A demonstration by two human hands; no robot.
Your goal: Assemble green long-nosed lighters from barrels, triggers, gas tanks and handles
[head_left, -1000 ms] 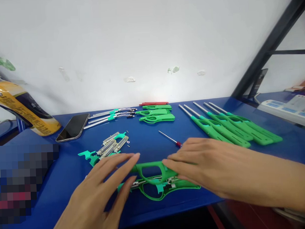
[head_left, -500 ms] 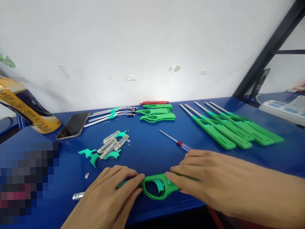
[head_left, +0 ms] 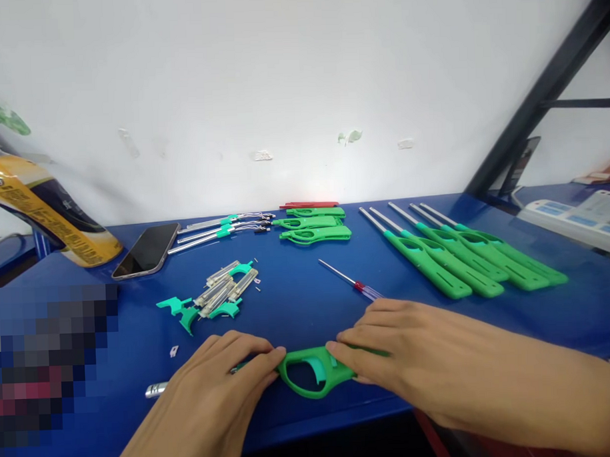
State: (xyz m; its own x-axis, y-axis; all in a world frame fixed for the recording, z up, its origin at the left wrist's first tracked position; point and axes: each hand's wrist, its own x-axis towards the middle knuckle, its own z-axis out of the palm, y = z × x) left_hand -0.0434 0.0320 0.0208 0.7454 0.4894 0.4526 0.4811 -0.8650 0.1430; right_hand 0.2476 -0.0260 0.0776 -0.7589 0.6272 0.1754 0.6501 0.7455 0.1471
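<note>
Between both hands, at the table's front edge, lies a green long-necked lighter [head_left: 318, 389] with a teal trigger inside its finger loop. My left hand [head_left: 225, 384] pinches it at the neck end. A metal nozzle tip [head_left: 156, 390] sticks out to the left of that hand. My right hand [head_left: 409, 358] is closed round the handle, thumb pressed near the trigger, hiding most of the handle. Just beyond my right hand lies a screwdriver [head_left: 367, 290] with a clear and red handle.
Finished-looking green lighters [head_left: 441, 264] lie at right. Green handle shells [head_left: 315, 235], nozzle rods with wires [head_left: 200, 242], clear fuel tanks [head_left: 222, 295] and teal triggers [head_left: 187, 318] are spread at centre and left. A phone [head_left: 148, 250] and yellow bottle [head_left: 59, 210] stand left; a power strip [head_left: 575, 222] right.
The lighter has shifted slightly left, and its loop looks more closed along the lower edge. Both hands keep their hold; my right hand has moved a little left.
</note>
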